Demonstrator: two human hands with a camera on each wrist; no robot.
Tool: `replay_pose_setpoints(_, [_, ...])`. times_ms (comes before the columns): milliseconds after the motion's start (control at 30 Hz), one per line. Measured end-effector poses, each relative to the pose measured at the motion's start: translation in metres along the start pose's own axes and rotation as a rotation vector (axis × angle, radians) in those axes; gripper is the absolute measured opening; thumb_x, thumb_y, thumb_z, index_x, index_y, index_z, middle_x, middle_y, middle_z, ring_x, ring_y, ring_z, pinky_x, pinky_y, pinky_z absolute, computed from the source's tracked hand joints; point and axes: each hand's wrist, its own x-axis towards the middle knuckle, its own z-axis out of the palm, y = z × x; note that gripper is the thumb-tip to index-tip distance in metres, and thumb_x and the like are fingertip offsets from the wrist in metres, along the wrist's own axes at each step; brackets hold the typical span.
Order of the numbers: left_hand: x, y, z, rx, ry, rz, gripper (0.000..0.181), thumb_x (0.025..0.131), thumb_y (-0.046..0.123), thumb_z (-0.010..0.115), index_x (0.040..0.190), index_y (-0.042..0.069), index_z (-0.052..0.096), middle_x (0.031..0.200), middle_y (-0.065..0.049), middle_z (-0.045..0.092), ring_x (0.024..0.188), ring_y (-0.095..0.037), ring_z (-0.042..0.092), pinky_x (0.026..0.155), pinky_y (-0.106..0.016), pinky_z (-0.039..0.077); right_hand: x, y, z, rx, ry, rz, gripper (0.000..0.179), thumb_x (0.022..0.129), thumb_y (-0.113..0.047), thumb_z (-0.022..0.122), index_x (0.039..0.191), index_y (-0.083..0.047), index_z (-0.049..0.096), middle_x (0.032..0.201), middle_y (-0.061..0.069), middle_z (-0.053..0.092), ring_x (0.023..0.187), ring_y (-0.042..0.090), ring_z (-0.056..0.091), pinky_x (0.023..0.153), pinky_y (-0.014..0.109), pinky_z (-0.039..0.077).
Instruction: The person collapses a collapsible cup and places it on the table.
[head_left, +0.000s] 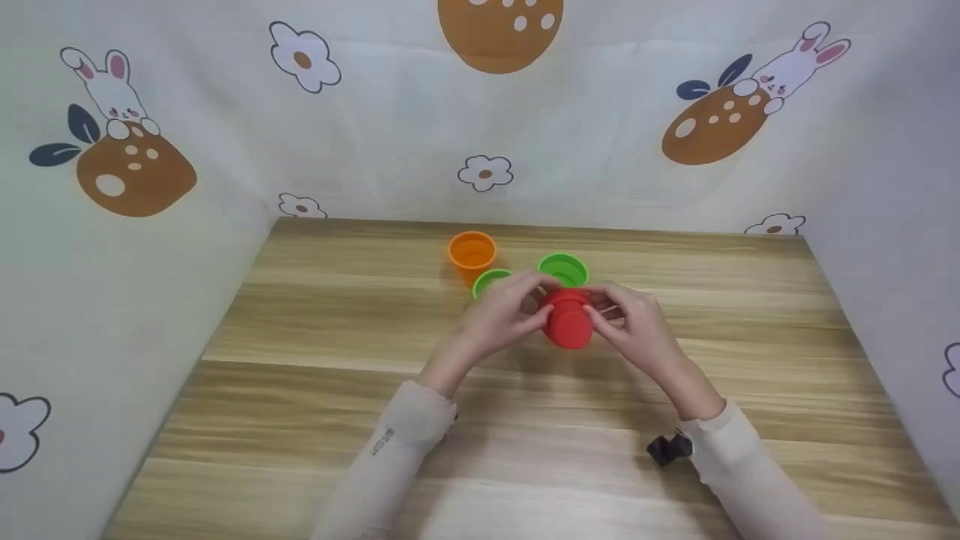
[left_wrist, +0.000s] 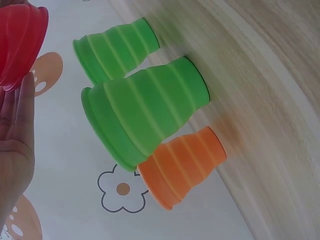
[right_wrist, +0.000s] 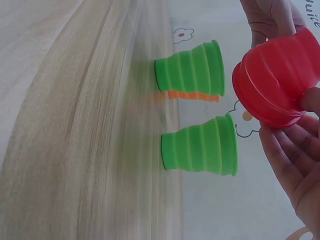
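A red ribbed cup [head_left: 571,326], which looks collapsible, is held above the table between both hands, tilted with its wide rim downward. On its left side the left hand [head_left: 506,311] grips it with thumb and fingers. From the right, the right hand [head_left: 634,322] grips it too; in the right wrist view its thumb presses the red wall [right_wrist: 275,80], which is dented there. Just beyond the hands stand two upright green ribbed cups, the left one [head_left: 487,280] partly hidden by the left hand and the right one [head_left: 562,267] behind the red cup.
An orange ribbed cup [head_left: 472,251] stands upright behind the left green cup. The wood-grain table [head_left: 315,315] meets a patterned cloth wall [head_left: 390,150] at the back, with cloth at both sides. A small black object [head_left: 669,448] is at the right cuff.
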Motion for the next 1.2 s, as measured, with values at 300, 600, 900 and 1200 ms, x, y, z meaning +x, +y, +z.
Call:
replay_pose_setpoints(300, [-0.0003, -0.0008, -0.0008, -0.002, 0.047, 0.017, 0.032, 0.093, 0.013, 0.068, 0.124, 0.007, 0.062, 0.116, -0.008, 0.069, 0.095, -0.015, 0.068, 0.087, -0.021, 0.057, -0.0003, 0.0009, 0.0012, 0.048, 0.044, 0.047, 0.022, 0.090, -0.004, 0.070, 0.112, 0.000, 0.070, 0.100, 0.011, 0.076, 0.087, 0.022, 0.073, 0.071, 0.024, 0.061])
replay_pose_setpoints(600, [-0.0023, -0.0030, -0.0033, -0.071, 0.094, -0.008, 0.031, 0.093, 0.010, 0.068, 0.123, 0.005, 0.063, 0.117, -0.009, 0.068, 0.098, -0.017, 0.066, 0.085, -0.026, 0.060, -0.0013, 0.0025, 0.0014, 0.107, 0.057, 0.048, 0.026, 0.089, -0.002, 0.071, 0.116, -0.001, 0.069, 0.102, 0.011, 0.075, 0.090, 0.016, 0.072, 0.073, 0.017, 0.059])
replay_pose_setpoints(900, [-0.0035, -0.0054, -0.0041, -0.133, 0.124, -0.040, 0.030, 0.093, 0.009, 0.068, 0.123, 0.004, 0.063, 0.117, -0.011, 0.067, 0.100, -0.019, 0.066, 0.082, -0.019, 0.059, -0.0037, 0.0039, 0.0026, 0.169, 0.053, 0.041, 0.031, 0.087, 0.000, 0.072, 0.118, 0.002, 0.067, 0.103, 0.013, 0.075, 0.091, 0.006, 0.069, 0.073, 0.019, 0.060])
replay_pose_setpoints(1200, [-0.0038, -0.0051, -0.0052, -0.200, 0.157, -0.061, 0.031, 0.094, 0.010, 0.068, 0.123, 0.002, 0.062, 0.118, -0.013, 0.066, 0.102, -0.021, 0.066, 0.082, -0.025, 0.061, -0.0047, 0.0008, 0.0009, 0.303, 0.044, 0.159, 0.034, 0.087, -0.001, 0.074, 0.120, 0.001, 0.066, 0.105, 0.018, 0.073, 0.092, 0.006, 0.069, 0.074, 0.019, 0.060])
